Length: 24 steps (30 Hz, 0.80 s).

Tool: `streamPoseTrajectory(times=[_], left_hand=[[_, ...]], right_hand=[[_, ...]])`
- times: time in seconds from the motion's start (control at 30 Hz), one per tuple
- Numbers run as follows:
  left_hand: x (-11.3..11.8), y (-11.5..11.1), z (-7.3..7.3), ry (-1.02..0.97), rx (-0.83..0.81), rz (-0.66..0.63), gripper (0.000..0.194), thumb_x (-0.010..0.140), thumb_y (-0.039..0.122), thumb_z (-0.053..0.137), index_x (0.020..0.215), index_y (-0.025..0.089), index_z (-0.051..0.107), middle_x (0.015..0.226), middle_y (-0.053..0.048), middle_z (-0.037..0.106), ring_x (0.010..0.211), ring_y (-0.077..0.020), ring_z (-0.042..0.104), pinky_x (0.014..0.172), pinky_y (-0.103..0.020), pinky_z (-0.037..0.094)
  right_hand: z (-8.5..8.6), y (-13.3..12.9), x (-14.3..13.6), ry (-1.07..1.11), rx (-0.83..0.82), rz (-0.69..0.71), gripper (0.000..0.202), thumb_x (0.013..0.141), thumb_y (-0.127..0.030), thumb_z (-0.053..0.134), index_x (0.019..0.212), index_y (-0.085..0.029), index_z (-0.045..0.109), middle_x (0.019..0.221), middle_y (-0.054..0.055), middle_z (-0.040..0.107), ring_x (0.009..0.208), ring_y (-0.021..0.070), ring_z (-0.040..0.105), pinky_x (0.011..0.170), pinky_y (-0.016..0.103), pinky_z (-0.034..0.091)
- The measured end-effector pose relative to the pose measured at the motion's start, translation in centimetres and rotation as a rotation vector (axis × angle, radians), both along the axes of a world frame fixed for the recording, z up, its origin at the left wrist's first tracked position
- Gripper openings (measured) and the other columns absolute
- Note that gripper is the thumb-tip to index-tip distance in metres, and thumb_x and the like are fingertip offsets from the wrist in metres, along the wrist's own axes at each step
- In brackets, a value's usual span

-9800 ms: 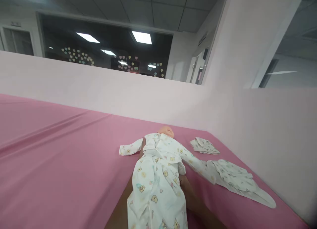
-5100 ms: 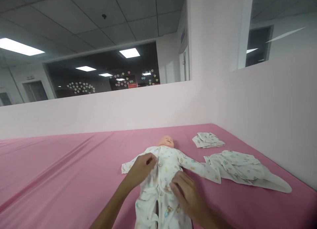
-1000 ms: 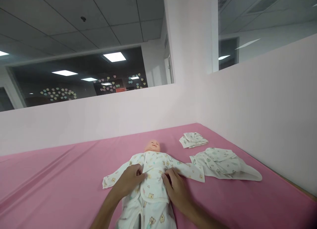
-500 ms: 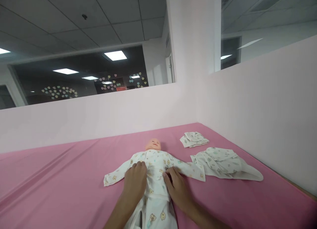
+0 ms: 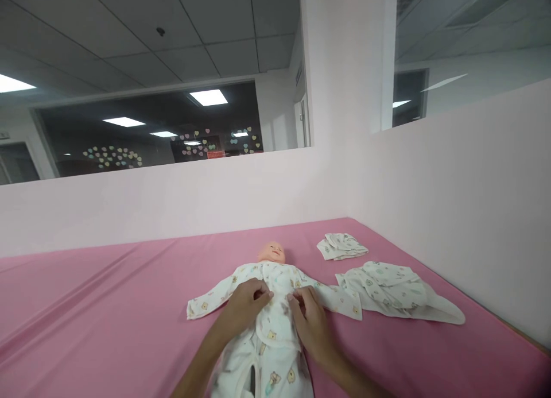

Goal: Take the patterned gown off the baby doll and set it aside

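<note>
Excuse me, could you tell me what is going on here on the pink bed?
A person has both hands on a baby doll lying face up on the pink sheet. The left hand and right hand press on the chest of its printed white outfit. A loose garment and a folded cloth lie alongside.

doll's legs: the white printed baby suit (image 5: 267, 352) runs off the bottom edge.
doll's chest: hidden under the left hand (image 5: 245, 306) and right hand (image 5: 310, 323).
</note>
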<state>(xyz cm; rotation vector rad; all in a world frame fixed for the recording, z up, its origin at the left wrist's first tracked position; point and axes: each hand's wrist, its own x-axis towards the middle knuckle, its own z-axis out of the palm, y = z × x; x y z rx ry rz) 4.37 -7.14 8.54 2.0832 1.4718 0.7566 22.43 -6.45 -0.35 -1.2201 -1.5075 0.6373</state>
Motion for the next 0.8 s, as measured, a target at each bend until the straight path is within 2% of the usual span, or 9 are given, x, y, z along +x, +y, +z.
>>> streamPoseTrajectory(times=[0.07, 0.13, 0.23, 0.33, 0.43, 0.53, 0.63, 0.7, 0.8], left_hand=[[-0.6, 0.2, 0.2, -0.159, -0.085, -0.099, 0.028, 0.091, 0.04, 0.047, 0.078, 0.018, 0.057, 0.087, -0.001, 0.059, 0.077, -0.0136, 0.051, 0.072, -0.026, 0.039], [-1.0, 0.6, -0.1, -0.236, -0.083, -0.125, 0.025, 0.09, 0.039, 0.048, 0.085, 0.018, 0.061, 0.093, -0.002, 0.06, 0.082, -0.0142, 0.052, 0.076, -0.026, 0.041], [-1.1, 1.5, -1.4, -0.185, 0.059, 0.033, 0.02, 0.085, 0.036, 0.053, 0.092, 0.019, 0.06, 0.089, -0.001, 0.057, 0.081, -0.0147, 0.049, 0.075, -0.027, 0.04], [-0.9, 2.4, -2.8, -0.021, 0.147, 0.184, 0.02, 0.082, 0.034, 0.055, 0.096, 0.019, 0.056, 0.084, 0.0, 0.055, 0.08, -0.0156, 0.049, 0.072, -0.026, 0.037], [-0.9, 2.7, -3.3, 0.057, 0.152, 0.162, 0.017, 0.084, 0.026, 0.046, 0.099, 0.021, 0.053, 0.074, 0.003, 0.051, 0.074, -0.0151, 0.049, 0.068, -0.026, 0.033], [-2.3, 3.4, -3.2, -0.004, 0.145, 0.179, 0.019, 0.084, 0.023, 0.042, 0.101, 0.023, 0.051, 0.068, 0.005, 0.046, 0.065, -0.0141, 0.045, 0.063, -0.025, 0.031], [-5.5, 4.8, -3.2, -0.134, 0.132, 0.318, 0.019, 0.085, 0.027, 0.041, 0.101, 0.023, 0.05, 0.071, 0.005, 0.046, 0.062, -0.0133, 0.043, 0.059, -0.024, 0.03], [-7.8, 6.0, -3.7, -0.181, 0.135, 0.366, 0.019, 0.085, 0.031, 0.043, 0.101, 0.022, 0.051, 0.072, 0.005, 0.047, 0.063, -0.0131, 0.045, 0.062, -0.025, 0.033], [-9.8, 7.4, -5.2, -0.194, 0.086, 0.345, 0.025, 0.086, 0.036, 0.047, 0.104, 0.019, 0.052, 0.069, 0.005, 0.046, 0.063, -0.0138, 0.047, 0.063, -0.025, 0.036]], right_hand=[[1.7, 0.3, -0.9, 0.017, -0.012, -0.032, 0.041, 0.091, -0.057, 0.043, 0.089, -0.017, 0.053, 0.099, 0.006, 0.058, 0.096, 0.018, 0.053, 0.09, 0.033, 0.039], [3.4, 0.8, -2.0, -0.036, -0.048, -0.041, 0.039, 0.09, -0.055, 0.045, 0.095, -0.017, 0.054, 0.104, 0.007, 0.06, 0.101, 0.0203, 0.053, 0.091, 0.034, 0.038], [5.2, 1.8, -3.5, -0.275, -0.133, -0.052, 0.033, 0.09, -0.04, 0.045, 0.11, -0.015, 0.053, 0.112, 0.012, 0.061, 0.11, 0.0262, 0.053, 0.091, 0.036, 0.035], [5.6, 2.6, -4.0, -0.514, -0.106, -0.012, 0.029, 0.087, -0.02, 0.037, 0.111, -0.013, 0.052, 0.114, 0.013, 0.061, 0.11, 0.0276, 0.054, 0.086, 0.035, 0.031], [5.3, 3.2, -3.0, -0.549, -0.061, 0.049, 0.032, 0.082, -0.013, 0.036, 0.109, -0.016, 0.053, 0.113, 0.008, 0.063, 0.104, 0.0219, 0.056, 0.081, 0.031, 0.029], [5.2, 3.4, -0.4, -0.526, -0.07, 0.008, 0.033, 0.08, -0.014, 0.038, 0.108, -0.019, 0.054, 0.108, 0.004, 0.064, 0.097, 0.0177, 0.056, 0.078, 0.029, 0.028], [5.6, 3.4, 2.6, -0.523, -0.113, -0.078, 0.028, 0.084, -0.017, 0.034, 0.103, -0.017, 0.055, 0.099, 0.005, 0.065, 0.088, 0.0162, 0.055, 0.074, 0.028, 0.027], [5.9, 3.2, 3.5, -0.504, -0.147, -0.093, 0.026, 0.089, -0.028, 0.035, 0.1, -0.016, 0.055, 0.094, 0.005, 0.065, 0.083, 0.0155, 0.054, 0.071, 0.028, 0.027], [6.3, 2.9, 2.5, -0.421, -0.192, -0.07, 0.044, 0.088, -0.055, 0.043, 0.107, -0.017, 0.055, 0.097, 0.005, 0.065, 0.084, 0.016, 0.055, 0.072, 0.027, 0.03]])
